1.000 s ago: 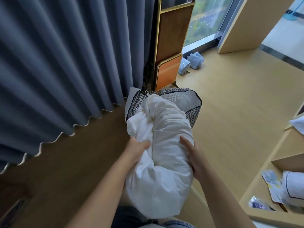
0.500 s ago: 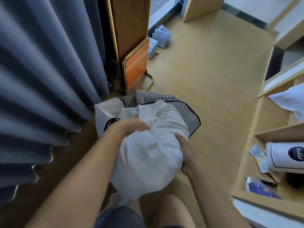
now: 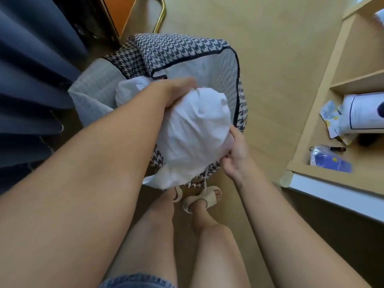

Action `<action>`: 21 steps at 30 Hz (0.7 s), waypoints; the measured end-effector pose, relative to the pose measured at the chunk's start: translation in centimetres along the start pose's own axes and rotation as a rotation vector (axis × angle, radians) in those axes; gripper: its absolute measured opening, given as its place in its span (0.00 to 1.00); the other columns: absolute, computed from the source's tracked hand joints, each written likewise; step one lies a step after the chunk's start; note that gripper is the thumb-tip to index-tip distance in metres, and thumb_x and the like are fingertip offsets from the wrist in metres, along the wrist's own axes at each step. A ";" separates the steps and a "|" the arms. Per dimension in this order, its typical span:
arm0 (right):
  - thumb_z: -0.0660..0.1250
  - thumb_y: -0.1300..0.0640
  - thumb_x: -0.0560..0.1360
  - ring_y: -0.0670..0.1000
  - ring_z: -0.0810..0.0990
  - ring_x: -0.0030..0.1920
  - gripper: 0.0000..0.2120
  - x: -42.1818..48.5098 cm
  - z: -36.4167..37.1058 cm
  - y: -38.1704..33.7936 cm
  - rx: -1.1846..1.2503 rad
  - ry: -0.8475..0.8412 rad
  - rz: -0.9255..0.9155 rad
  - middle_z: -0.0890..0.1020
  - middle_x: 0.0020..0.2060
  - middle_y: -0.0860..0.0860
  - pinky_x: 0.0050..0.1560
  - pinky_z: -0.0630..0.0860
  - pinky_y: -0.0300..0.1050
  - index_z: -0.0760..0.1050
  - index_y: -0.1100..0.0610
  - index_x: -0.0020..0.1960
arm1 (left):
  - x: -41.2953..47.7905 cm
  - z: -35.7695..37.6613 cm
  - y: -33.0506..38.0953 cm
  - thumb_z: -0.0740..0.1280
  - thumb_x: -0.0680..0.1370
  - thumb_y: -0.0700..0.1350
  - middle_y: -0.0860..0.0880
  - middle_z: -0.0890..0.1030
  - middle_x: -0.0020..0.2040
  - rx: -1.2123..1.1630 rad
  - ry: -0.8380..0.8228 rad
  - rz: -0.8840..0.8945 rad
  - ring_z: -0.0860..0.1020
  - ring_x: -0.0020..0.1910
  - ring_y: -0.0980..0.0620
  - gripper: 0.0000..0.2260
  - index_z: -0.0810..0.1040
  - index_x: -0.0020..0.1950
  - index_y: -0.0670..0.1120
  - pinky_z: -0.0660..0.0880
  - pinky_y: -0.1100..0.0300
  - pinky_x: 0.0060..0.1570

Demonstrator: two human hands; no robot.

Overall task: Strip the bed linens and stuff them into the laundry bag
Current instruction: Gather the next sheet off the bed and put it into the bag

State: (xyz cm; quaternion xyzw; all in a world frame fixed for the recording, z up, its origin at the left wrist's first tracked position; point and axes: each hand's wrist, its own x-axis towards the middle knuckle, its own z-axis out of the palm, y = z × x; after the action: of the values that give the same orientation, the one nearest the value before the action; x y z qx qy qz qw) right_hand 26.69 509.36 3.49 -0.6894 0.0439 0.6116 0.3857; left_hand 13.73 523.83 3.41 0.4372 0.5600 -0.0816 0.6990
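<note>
- Because the laundry bag (image 3: 182,46) is soft-sided and stands free on the floor (image 3: 270,59), just beside the curtain (image 3: 31,80), a hard downward shove could fold its walls or tip it. Nothing seems to brace it but the person's own hold.
- The linen bundle (image 3: 195,129) sits in the bag's mouth, with most of it above the rim and bulging over the near edge. It looks as wide as the opening, so it may jam there or roll out toward the feet.
- The left hand (image 3: 176,90) curls over the top of the bundle, fingertips buried in cloth. Pushing from that one high spot could squash the crown and swell the sides instead of sinking the whole mass.
- The right hand (image 3: 234,154) lies at the bundle's lower right edge, thumb against the linen. Its fingers are curled and seem to pinch the bag's near rim; I cannot tell whether they catch cloth too. If the rim slips free, the opening sags and the bundle could spill.
- A loose flap (image 3: 153,181) of white cloth hangs outside the near rim above the sandals (image 3: 207,197). It could be trodden on, dragging linen back out.
</note>
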 end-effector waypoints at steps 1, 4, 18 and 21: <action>0.58 0.54 0.80 0.46 0.82 0.45 0.11 0.6 0.3 -0.1 0.066 -0.005 -0.018 0.85 0.41 0.48 0.47 0.78 0.39 0.79 0.55 0.51 | 1.1 0.3 -0.5 0.61 0.74 0.56 0.41 0.79 0.60 0.009 0.083 0.060 0.77 0.60 0.41 0.22 0.78 0.61 0.44 0.72 0.51 0.59; 0.56 0.55 0.81 0.45 0.78 0.54 0.13 2.8 1.7 0.4 0.072 -0.021 -0.037 0.82 0.49 0.46 0.59 0.71 0.40 0.73 0.56 0.62 | 2.9 1.5 -3.5 0.60 0.70 0.68 0.43 0.63 0.75 0.419 0.343 0.211 0.63 0.73 0.43 0.40 0.61 0.75 0.47 0.63 0.48 0.69; 0.75 0.41 0.66 0.55 0.29 0.74 0.60 11.5 7.7 6.7 -1.911 -0.276 -0.574 0.28 0.73 0.55 0.71 0.48 0.65 0.29 0.46 0.75 | 9.0 -2.7 -16.9 0.56 0.82 0.52 0.45 0.39 0.79 0.426 0.486 0.211 0.43 0.78 0.48 0.33 0.39 0.78 0.42 0.46 0.53 0.76; 0.74 0.42 0.67 0.58 0.31 0.74 0.58 13.3 8.8 7.7 -2.074 -0.276 -0.612 0.29 0.74 0.54 0.70 0.52 0.68 0.30 0.45 0.75 | 8.3 -1.6 -21.0 0.56 0.79 0.61 0.45 0.40 0.79 0.626 0.446 0.054 0.47 0.78 0.48 0.39 0.38 0.78 0.43 0.47 0.47 0.74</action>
State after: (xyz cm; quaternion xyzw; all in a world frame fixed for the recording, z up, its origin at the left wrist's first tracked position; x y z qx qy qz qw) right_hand 18.75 514.66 -11.42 -0.5865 -0.7104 0.3013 -0.2460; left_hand 2.92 515.34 -14.61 0.6511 0.6347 -0.1332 0.3944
